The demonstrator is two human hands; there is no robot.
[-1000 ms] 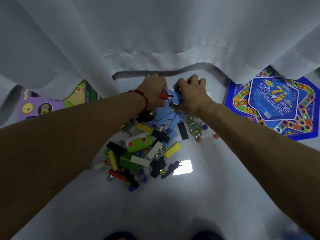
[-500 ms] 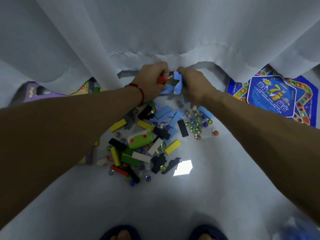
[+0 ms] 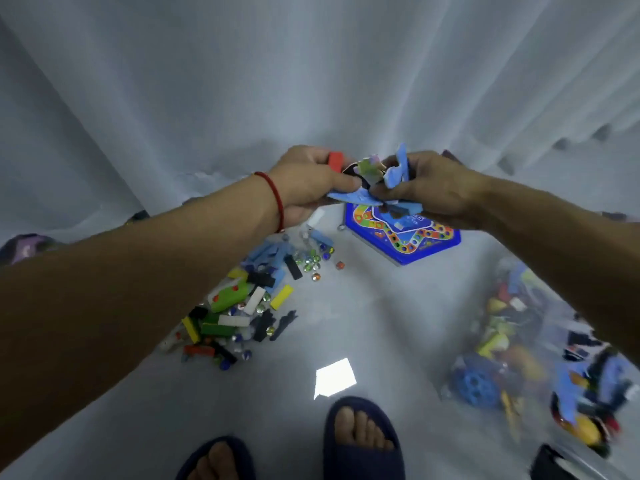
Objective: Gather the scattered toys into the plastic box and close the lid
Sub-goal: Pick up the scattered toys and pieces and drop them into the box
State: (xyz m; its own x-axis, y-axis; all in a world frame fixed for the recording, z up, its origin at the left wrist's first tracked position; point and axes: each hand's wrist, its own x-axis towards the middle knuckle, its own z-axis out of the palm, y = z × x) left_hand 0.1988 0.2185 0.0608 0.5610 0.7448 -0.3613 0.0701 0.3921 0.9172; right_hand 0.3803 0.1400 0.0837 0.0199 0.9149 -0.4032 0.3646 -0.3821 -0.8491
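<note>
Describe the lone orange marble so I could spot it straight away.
Start at the blue game board lying on the floor below the hands. Just left of its lower corner, a cluster of green marbles edges the toy pile. The orange marble sits alone on bare floor between that cluster and the board, the only orange one, touching nothing.

Bare floor [image 3: 363, 306] open between toy pile [image 3: 249, 299] at left and clear plastic box [image 3: 540, 368] at right. Game board [image 3: 405, 237] lies beyond gap. Curtain [image 3: 311, 81] blocks far side. Slippered feet [image 3: 360, 441] near.
</note>
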